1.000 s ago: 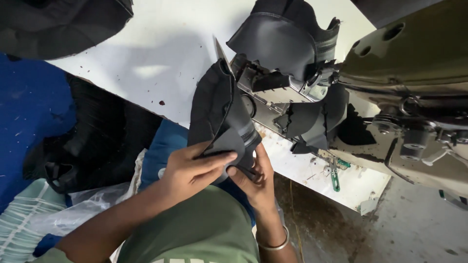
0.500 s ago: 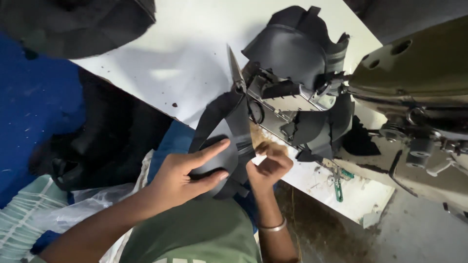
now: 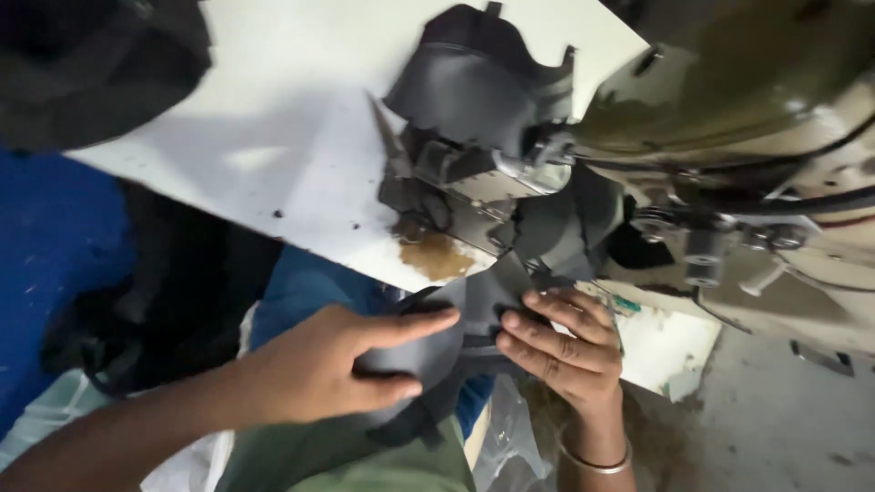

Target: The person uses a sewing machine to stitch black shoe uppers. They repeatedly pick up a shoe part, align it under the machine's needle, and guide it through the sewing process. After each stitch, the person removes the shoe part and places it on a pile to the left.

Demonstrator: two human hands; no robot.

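My left hand (image 3: 333, 369) grips a dark grey piece of material (image 3: 447, 342) at the near edge of the white table (image 3: 273, 137), thumb under it and index finger stretched along its top. My right hand (image 3: 561, 351), with a bangle on the wrist, presses its fingertips on the same piece from the right. The piece runs up towards the sewing machine (image 3: 729, 137), where more dark grey pieces (image 3: 483, 82) are bunched around the needle area. Part of the piece is hidden under my hands.
A dark heap (image 3: 82, 64) lies at the table's far left corner. Blue cloth (image 3: 55, 246) and black material (image 3: 191, 282) lie below the table on the left. A brown stain (image 3: 436, 258) marks the table edge. The floor (image 3: 784, 428) shows at lower right.
The grey piece has come down from upright to low against the table edge. Both hands moved lower and nearer together on it, and the view shifted closer to the machine.
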